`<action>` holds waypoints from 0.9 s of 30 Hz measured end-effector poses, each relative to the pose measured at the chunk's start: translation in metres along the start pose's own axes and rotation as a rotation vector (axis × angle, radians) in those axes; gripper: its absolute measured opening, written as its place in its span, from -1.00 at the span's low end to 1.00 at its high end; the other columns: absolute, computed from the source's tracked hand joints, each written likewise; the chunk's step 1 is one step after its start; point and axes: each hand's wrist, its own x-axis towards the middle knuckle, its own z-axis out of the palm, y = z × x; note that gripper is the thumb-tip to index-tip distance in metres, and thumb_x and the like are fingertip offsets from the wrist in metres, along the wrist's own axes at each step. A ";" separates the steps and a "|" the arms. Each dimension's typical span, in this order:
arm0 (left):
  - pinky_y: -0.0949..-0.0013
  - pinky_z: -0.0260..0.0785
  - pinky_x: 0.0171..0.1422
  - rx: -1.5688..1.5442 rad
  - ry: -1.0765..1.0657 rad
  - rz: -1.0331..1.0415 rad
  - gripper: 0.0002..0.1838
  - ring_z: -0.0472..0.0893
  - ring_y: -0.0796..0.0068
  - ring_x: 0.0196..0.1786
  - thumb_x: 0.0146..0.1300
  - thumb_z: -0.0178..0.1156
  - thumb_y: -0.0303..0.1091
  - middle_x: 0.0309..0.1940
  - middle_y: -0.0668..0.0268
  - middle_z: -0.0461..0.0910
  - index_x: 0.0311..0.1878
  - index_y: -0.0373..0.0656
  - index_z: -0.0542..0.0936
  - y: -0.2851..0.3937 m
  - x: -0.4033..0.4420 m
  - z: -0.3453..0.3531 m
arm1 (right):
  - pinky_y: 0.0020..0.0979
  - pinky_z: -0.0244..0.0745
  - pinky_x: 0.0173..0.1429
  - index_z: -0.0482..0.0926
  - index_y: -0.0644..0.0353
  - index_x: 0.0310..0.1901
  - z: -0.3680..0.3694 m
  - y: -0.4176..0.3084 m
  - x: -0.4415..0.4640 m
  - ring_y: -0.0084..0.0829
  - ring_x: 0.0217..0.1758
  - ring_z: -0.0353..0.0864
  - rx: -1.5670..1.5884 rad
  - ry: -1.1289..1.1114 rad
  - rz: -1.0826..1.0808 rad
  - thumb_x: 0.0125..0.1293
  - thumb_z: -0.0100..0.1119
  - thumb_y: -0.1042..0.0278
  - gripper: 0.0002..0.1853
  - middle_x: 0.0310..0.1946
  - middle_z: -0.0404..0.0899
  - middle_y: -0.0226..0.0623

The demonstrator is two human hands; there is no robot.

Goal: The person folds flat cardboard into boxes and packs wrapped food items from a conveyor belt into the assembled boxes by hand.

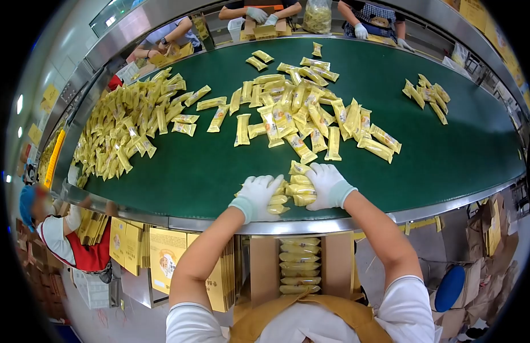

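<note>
Both my hands wear white gloves and lie at the near edge of the green belt point(179, 166). My left hand point(258, 197) is curled round a short stack of yellow packets point(278, 200). Against the right side of a second stack of yellow packets point(301, 187) presses my right hand point(329, 186), its fingers closed round it. The two stacks stand side by side between my hands. Beyond them lies a loose heap of yellow packets point(293, 108). Just below the belt edge, an open cardboard box point(265, 268) holds a column of packets point(300, 266).
A large pile of packets point(119, 123) covers the belt's left end; a small group point(428, 96) lies right. Several people work across the belt. A person in a red apron point(90, 246) stands left, near flattened yellow cartons point(167, 254). A metal rail point(265, 227) borders the belt.
</note>
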 end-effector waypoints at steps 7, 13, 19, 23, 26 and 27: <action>0.06 0.20 0.35 0.045 -0.023 0.010 0.15 0.44 0.14 0.34 -0.06 0.40 0.28 0.29 0.11 0.43 0.54 -0.11 0.22 0.012 0.011 -0.006 | -0.15 0.34 0.31 0.40 0.19 0.28 0.005 -0.012 0.003 -0.05 0.19 0.48 -0.033 0.116 -0.106 -0.18 0.51 -0.21 -0.01 0.16 0.44 0.00; 0.09 0.20 0.37 0.073 0.007 -0.011 0.17 0.43 0.14 0.37 -0.05 0.39 0.30 0.29 0.09 0.44 0.57 -0.11 0.17 0.000 0.011 0.001 | -0.17 0.35 0.22 0.28 0.22 0.44 -0.004 -0.010 -0.006 -0.10 0.14 0.49 -0.050 0.124 -0.128 -0.12 0.49 -0.23 0.11 0.09 0.48 -0.04; 0.07 0.19 0.37 0.023 -0.060 -0.037 0.17 0.41 0.09 0.39 -0.04 0.40 0.27 0.31 0.06 0.43 0.59 -0.04 0.14 0.003 0.021 -0.014 | -0.19 0.32 0.27 0.19 0.33 0.46 0.004 -0.006 -0.012 -0.12 0.14 0.49 -0.055 0.158 -0.134 -0.12 0.49 -0.26 0.19 0.09 0.48 -0.07; 0.04 0.18 0.36 0.065 -0.026 0.040 0.14 0.40 0.08 0.39 0.00 0.40 0.25 0.31 0.06 0.43 0.59 -0.02 0.15 0.016 0.029 -0.011 | -0.08 0.19 0.45 0.17 0.29 0.49 0.004 -0.004 -0.015 -0.02 0.32 0.42 -0.073 0.136 -0.039 -0.12 0.48 -0.33 0.24 0.25 0.42 0.04; -0.02 0.11 0.45 0.072 -0.023 -0.028 0.22 0.37 0.09 0.42 -0.04 0.41 0.31 0.34 0.07 0.40 0.61 -0.08 0.09 0.021 0.020 -0.011 | 0.02 0.07 0.55 0.14 0.26 0.52 -0.001 -0.006 -0.025 0.07 0.44 0.32 -0.162 0.054 0.084 -0.13 0.47 -0.37 0.27 0.36 0.34 0.13; -0.03 0.09 0.48 0.070 -0.015 -0.089 0.25 0.37 0.09 0.42 -0.05 0.41 0.33 0.34 0.07 0.39 0.61 -0.11 0.07 0.023 0.013 -0.011 | 0.04 0.03 0.57 0.13 0.25 0.53 -0.003 -0.005 -0.029 0.09 0.47 0.30 -0.164 0.017 0.110 -0.13 0.47 -0.38 0.28 0.39 0.32 0.16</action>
